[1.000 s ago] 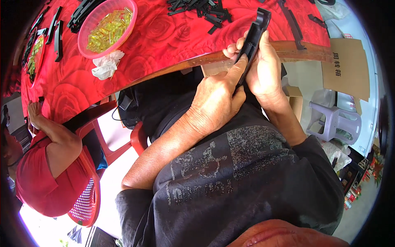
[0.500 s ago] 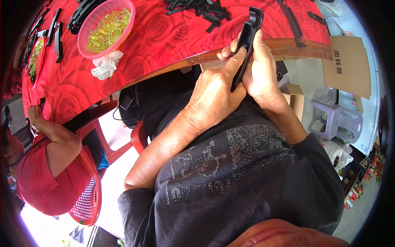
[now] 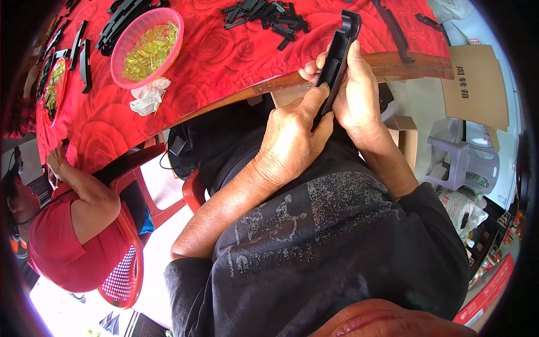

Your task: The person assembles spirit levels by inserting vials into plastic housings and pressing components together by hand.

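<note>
The left fingers (image 3: 315, 100) partly hide the black piece (image 3: 336, 63).

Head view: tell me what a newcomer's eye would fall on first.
Probably the bright red, rose-patterned tablecloth across the top. On it, left of centre, a round pink plastic basket holds translucent yellow pieces. Near centre, the left hand and right hand hold a long channelled black part.
</note>
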A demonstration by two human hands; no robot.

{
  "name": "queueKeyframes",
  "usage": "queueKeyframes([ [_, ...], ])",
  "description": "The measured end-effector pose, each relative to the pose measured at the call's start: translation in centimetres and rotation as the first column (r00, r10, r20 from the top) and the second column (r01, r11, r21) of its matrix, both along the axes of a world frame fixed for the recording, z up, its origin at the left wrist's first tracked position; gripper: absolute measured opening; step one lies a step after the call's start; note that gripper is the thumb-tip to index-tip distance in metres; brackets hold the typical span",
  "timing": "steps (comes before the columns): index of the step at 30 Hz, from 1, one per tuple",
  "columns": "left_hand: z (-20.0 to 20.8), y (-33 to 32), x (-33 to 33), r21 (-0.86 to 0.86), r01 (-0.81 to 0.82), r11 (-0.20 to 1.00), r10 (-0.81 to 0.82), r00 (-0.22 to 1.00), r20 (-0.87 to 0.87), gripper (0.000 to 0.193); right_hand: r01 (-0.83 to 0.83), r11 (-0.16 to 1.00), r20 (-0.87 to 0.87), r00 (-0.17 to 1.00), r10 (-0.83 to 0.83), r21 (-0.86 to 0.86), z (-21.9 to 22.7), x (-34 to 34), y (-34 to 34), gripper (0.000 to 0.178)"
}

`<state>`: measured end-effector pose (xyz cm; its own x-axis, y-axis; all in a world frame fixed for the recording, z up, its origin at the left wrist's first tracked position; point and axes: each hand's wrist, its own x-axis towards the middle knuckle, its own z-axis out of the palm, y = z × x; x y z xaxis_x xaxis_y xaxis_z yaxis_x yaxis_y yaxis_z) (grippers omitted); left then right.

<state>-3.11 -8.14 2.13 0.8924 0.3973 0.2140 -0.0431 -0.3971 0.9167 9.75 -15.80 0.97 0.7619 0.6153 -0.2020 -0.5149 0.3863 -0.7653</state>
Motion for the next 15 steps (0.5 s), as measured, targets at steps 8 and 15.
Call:
queueKeyframes([
  [8, 0.1, 0.3, 0.0, 0.01, 0.052, 0.999, -0.052, 0.999, 0.002, 0.05, -0.092, 0.996, 0.092, 0.992, 0.09, 0.015, 0.5, -0.7, -0.4, 0.052],
  [15, 0.7, 0.8, -0.4, -0.047, 0.104, 0.993, -0.11, 0.982, -0.156, 0.064, -0.09, 0.996, 0.063, 0.994, 0.09, -0.002, -0.6, -1.9, 0.0, 0.056],
])
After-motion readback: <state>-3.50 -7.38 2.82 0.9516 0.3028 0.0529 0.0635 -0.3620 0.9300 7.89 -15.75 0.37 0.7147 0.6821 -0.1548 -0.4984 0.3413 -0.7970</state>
